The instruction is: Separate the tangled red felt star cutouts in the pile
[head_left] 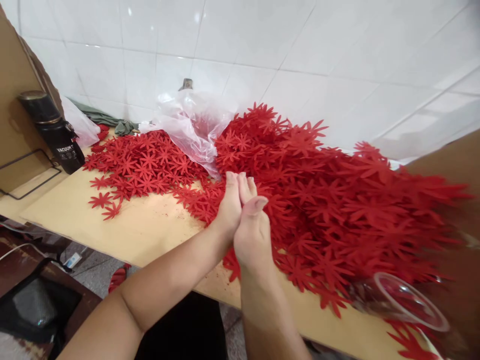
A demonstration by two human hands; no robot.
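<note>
Red felt flower cutouts (330,200): a deep loose heap over the right and middle of the tabletop (150,235), banked against the white tiled wall (337,60). A thinner, flatter spread (142,165) lies to the left, with a few strays on bare wood at its near edge.

Left hand (228,207) and right hand (253,230) are pressed palm to palm over the near edge of the heap, fingers (243,185) straight and together, tips pointing away toward the wall. Not clenched. Can't tell if a cutout is pinched between the palms; nothing red shows between them.

Judgement on technique: the pieces are thin, light and their spiky petals interlock, so work from the heap's near edge, lift few at a time, and keep the pull low so neighbours don't drag off the tabletop front.

Orientation: each cutout is a radial star with many narrow petals, so no real long axis per piece. Those in the left spread lie flat, face up. In the heap they're tilted every way. The heap itself runs long from left to right along the wall.

Also there: crumpled clear plastic bag (191,125) between the two masses, partly over the cutouts. Black vacuum flask (52,130) upright at far left, beside a cardboard panel (15,100). Clear glass vessel (401,300) at the near right edge, blurred, red showing through it.
</note>
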